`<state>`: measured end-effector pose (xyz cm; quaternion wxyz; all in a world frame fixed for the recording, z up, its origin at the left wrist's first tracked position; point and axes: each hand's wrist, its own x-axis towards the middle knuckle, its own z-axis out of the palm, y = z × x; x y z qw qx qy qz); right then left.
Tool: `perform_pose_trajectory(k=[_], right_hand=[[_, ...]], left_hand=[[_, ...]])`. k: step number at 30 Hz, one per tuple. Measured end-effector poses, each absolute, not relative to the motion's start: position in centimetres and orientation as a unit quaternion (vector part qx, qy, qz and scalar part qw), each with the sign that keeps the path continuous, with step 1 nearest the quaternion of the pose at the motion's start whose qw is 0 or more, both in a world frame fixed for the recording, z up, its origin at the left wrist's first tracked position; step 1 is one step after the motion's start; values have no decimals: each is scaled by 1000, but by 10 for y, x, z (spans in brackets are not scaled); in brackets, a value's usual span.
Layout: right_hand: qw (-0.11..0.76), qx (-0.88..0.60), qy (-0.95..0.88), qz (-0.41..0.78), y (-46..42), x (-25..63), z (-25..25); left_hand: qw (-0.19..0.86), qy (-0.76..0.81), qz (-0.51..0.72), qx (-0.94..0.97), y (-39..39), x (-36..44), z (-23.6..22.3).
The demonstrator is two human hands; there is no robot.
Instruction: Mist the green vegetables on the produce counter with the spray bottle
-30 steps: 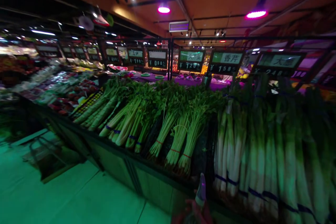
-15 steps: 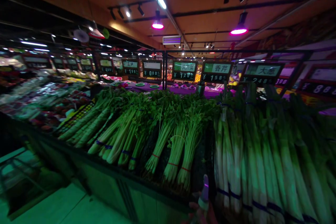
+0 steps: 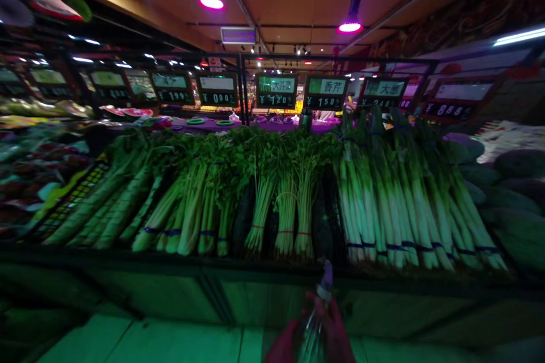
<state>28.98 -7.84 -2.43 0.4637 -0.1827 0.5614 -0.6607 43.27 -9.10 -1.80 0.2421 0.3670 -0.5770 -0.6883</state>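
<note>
Low in the middle of the head view I see a clear, ridged bottle [image 3: 313,332] with a narrow purple and white top. My right hand [image 3: 336,332] wraps its right side, fingers closed near the neck. Along its left side lies my left hand [image 3: 284,345], also closed around it; both hands are dim and blurred. Just beyond the bottle's tip is the front edge of a vegetable stand [image 3: 272,275]. Thin celery bunches [image 3: 285,215] with red bands lie nearest, and thicker celery [image 3: 191,215] with purple bands lies to their left. Large green onions [image 3: 392,210] fill the right side.
Price signs [image 3: 276,91] hang from a black frame behind the vegetables. Long leafy stalks [image 3: 114,204] lie beside a black crate [image 3: 68,198] at left. Large round green melons or gourds [image 3: 519,204] are piled at far right. Pale floor tiles [image 3: 183,343] show below the stand.
The view has turned right and tilted down, so the stand faces me more squarely. More of the bottle and both my hands now show. The bottle stays in hand.
</note>
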Motion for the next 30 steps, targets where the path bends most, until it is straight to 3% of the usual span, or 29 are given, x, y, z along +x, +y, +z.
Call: perform_pose_trajectory(k=[7, 16, 30], right_hand=[[486, -216, 549, -645, -93, 297, 23], [517, -218, 561, -609, -103, 292, 22], [600, -343, 499, -523, -148, 358, 22]], left_hand=[[272, -544, -708, 359, -102, 435, 7], [285, -532, -702, 378, -103, 435, -3], [436, -432, -652, 445, -89, 480, -18]])
